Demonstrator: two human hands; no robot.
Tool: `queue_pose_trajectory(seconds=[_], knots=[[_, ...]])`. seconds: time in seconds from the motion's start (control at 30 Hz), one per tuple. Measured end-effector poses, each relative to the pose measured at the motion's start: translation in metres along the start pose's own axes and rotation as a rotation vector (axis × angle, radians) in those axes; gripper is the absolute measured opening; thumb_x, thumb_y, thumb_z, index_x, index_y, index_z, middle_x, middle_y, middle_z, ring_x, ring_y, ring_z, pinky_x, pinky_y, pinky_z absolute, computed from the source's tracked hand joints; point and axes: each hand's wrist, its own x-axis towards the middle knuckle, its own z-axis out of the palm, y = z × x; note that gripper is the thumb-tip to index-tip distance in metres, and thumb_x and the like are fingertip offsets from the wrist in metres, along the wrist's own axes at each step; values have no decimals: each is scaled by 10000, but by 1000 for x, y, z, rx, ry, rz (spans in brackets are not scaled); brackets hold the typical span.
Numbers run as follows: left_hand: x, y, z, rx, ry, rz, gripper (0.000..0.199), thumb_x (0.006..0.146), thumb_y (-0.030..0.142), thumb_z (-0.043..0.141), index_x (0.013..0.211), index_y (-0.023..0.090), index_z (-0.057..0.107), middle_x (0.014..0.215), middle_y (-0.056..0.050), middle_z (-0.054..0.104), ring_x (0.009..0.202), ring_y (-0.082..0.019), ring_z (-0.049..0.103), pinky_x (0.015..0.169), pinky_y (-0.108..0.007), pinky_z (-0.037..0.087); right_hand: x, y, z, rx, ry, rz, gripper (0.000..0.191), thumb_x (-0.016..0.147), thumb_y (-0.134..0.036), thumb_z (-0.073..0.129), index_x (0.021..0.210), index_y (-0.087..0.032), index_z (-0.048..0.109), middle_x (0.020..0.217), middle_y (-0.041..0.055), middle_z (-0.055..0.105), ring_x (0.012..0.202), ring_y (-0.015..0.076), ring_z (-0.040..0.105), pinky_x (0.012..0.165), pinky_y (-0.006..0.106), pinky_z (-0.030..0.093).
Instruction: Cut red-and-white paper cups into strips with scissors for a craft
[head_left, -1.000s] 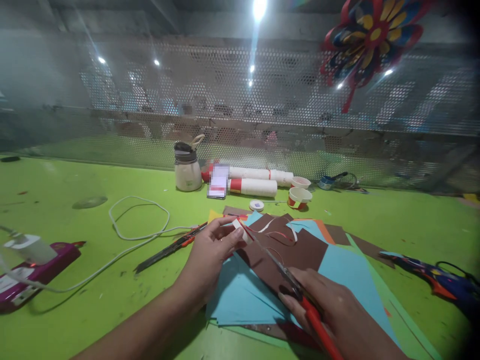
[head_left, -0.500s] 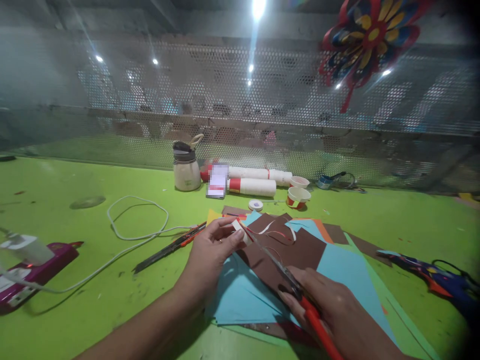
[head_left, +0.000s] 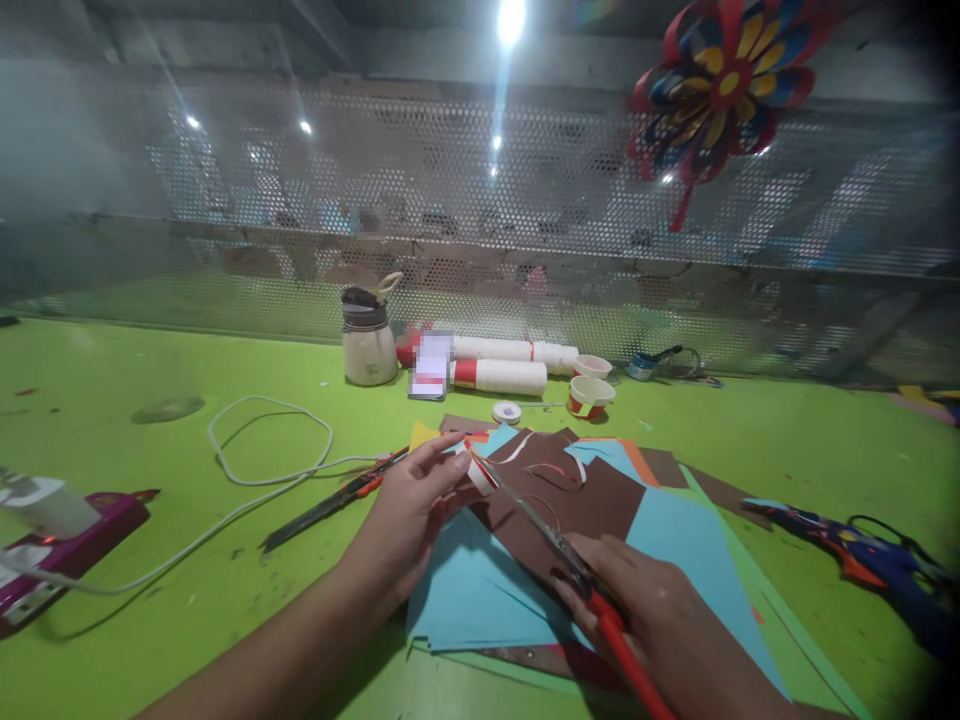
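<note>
My left hand (head_left: 420, 495) pinches a small white paper piece with a red edge (head_left: 480, 474) between thumb and fingers, above the stacked coloured paper. In my right hand (head_left: 649, 595) are scissors with red handles (head_left: 619, 640). Their long metal blades point up and left, and the tips meet the white piece near its red edge. Whether the blades are apart there is too small to tell. Thin white and red curled strips (head_left: 577, 465) lie just beyond, over a brown sheet (head_left: 600, 500). Light blue sheets (head_left: 480, 590) spread beneath both hands.
A phone (head_left: 431, 365), a bottle (head_left: 369, 340), stacked paper cups (head_left: 502, 377) and a cut cup (head_left: 590, 398) stand at the back. A dark tool (head_left: 330, 500) and a white cable (head_left: 255, 490) lie left, near a purple power strip (head_left: 112, 515). A glue gun (head_left: 847, 550) lies right.
The white piece has tilted slightly in my left hand, and its red edge has turned. My right hand with the scissors has shifted a little left; the whole view has shifted slightly too.
</note>
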Motion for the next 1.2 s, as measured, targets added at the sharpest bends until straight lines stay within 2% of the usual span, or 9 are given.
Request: queue_pose_trajectory(seconds=[0.17, 0.4, 0.53, 0.67, 0.93, 1.2], knots=[[2, 1, -3, 14, -57, -7, 220, 759, 261, 712, 946, 148, 683, 1047, -124, 708, 924, -222, 668, 864, -344, 482, 1, 1, -2, 32, -52, 36, 234, 875, -185, 414, 1046, -167, 573, 907, 97, 638, 811, 236, 605, 707, 385, 494], [1, 1, 0, 102, 8, 8, 303, 703, 270, 756, 961, 143, 658, 979, -107, 711, 828, -207, 669, 833, -355, 482, 2, 2, -3, 111, -81, 50, 213, 872, -185, 438, 1036, -201, 573, 941, 75, 630, 845, 213, 586, 757, 349, 472], [-2, 0, 2, 167, 36, 31, 332, 718, 304, 743, 1003, 161, 647, 1026, -101, 685, 788, -178, 645, 802, -341, 474, 1, 1, -4, 130, -77, 67, 227, 859, -179, 455, 1046, -213, 577, 940, 64, 640, 837, 212, 588, 736, 334, 470], [-3, -1, 2, 195, 48, 54, 319, 724, 306, 736, 998, 164, 654, 1040, -102, 675, 819, -183, 638, 837, -352, 467, 2, -1, -5, 142, -102, 90, 191, 849, -170, 457, 989, -206, 581, 913, 55, 638, 811, 208, 586, 719, 335, 458], [-6, 1, 6, 188, 52, 65, 315, 729, 298, 733, 1014, 180, 672, 1047, -98, 696, 897, -212, 656, 899, -384, 469, 2, -2, -5, 105, -104, 95, 190, 833, -171, 461, 968, -191, 593, 875, 55, 647, 768, 211, 583, 688, 334, 452], [-4, -1, 5, 167, 51, 62, 308, 716, 290, 742, 993, 178, 664, 1043, -98, 692, 861, -197, 655, 883, -371, 473, 0, -10, -7, 101, -36, 79, 179, 844, -192, 440, 882, -206, 614, 811, 43, 665, 726, 198, 612, 666, 296, 472]])
